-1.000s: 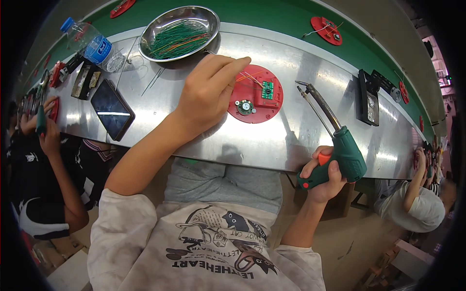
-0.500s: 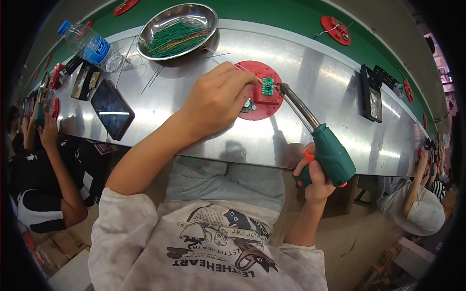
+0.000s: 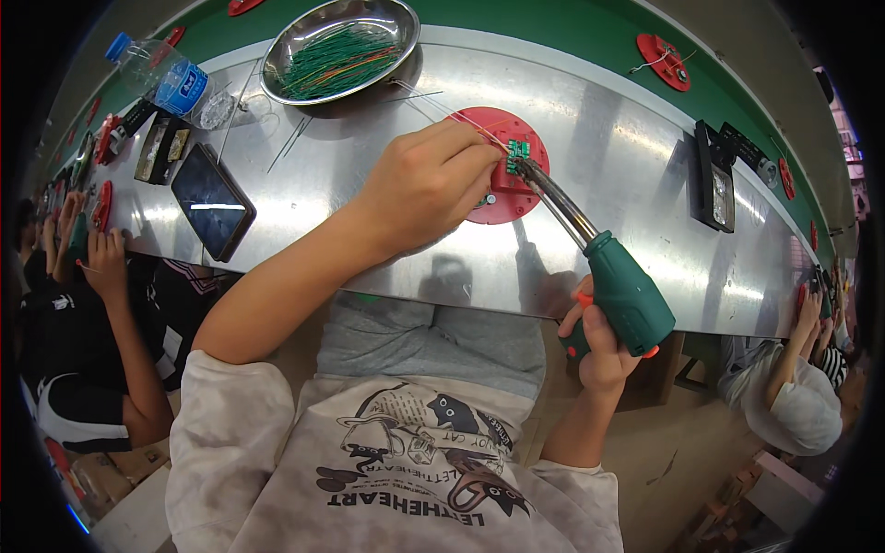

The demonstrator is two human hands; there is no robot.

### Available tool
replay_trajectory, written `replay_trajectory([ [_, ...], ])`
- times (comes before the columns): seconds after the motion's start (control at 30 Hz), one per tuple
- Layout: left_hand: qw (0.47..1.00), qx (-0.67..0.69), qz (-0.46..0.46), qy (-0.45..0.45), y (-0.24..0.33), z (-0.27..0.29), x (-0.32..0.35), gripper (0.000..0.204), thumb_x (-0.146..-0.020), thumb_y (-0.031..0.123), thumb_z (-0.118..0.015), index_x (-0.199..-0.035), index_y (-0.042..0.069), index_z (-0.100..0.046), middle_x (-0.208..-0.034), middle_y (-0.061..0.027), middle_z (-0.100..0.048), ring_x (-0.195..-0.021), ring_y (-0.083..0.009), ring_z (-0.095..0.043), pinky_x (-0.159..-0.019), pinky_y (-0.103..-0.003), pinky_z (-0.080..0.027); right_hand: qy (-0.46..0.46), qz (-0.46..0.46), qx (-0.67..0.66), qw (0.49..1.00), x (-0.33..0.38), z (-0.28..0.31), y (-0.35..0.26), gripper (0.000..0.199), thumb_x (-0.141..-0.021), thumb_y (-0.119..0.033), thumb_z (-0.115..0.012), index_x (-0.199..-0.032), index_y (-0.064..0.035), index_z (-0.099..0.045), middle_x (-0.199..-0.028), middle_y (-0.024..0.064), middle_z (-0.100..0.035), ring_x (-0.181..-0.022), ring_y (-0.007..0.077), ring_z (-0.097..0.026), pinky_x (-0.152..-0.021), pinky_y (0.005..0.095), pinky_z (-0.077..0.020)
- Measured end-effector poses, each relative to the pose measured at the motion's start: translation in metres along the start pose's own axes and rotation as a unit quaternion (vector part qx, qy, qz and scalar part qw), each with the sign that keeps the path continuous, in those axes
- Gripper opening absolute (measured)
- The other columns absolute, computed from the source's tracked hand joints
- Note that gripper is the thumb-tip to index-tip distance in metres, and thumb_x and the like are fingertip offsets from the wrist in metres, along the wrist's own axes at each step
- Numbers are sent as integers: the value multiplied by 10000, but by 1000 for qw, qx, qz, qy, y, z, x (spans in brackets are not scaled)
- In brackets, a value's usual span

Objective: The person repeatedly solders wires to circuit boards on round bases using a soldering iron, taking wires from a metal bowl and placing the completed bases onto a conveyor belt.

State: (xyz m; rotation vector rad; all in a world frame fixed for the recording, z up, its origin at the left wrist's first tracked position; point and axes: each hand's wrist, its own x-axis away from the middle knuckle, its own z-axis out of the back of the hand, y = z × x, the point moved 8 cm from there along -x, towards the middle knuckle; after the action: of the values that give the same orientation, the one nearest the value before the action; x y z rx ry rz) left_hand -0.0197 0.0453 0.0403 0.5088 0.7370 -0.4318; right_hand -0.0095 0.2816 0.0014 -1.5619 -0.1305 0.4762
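Note:
My right hand (image 3: 604,355) grips a green soldering gun (image 3: 631,290) with an orange trigger. Its metal tip rests at the lower part of a small green circuit board (image 3: 519,150) set in a round red plastic base (image 3: 505,212). My left hand (image 3: 419,189) is closed beside the board, thumb and fingers pinched at thin wires (image 3: 481,126) that run over the base's far edge. Its fingertips are partly hidden, and the hand covers the base's left part.
A steel bowl (image 3: 412,41) of green and orange wires stands at the back. Leftward lie a phone (image 3: 210,207), a plastic bottle (image 3: 175,83) and a black box (image 3: 161,152). Another black box (image 3: 712,184) lies right. Several co-workers sit at both sides.
The soldering tip has shifted slightly left and now meets the board's lower part. My left hand has moved a little right with the wires. The view has shifted slightly.

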Motion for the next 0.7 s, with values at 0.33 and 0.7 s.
replay_trajectory([
  [0.33,1000,-2,-8,2,1,-2,1,152,-772,2,-712,-922,-8,-694,-847,-107,-665,-748,-273,-661,-643,-367,-552,7,-32,-9,999,-4,0,-1,349,-885,-82,-604,-1198,70,-579,-892,123,-613,-549,183,-593,-514,292,-476],
  [0.7,1000,-9,0,5,2,-1,2,153,-767,-37,-716,-916,-14,-689,-825,-119,-664,-716,-289,-658,-634,-378,-549,46,-31,-48,997,0,4,-2,290,-886,-80,-594,-1132,75,-596,-904,141,-619,-542,188,-594,-493,288,-480],
])
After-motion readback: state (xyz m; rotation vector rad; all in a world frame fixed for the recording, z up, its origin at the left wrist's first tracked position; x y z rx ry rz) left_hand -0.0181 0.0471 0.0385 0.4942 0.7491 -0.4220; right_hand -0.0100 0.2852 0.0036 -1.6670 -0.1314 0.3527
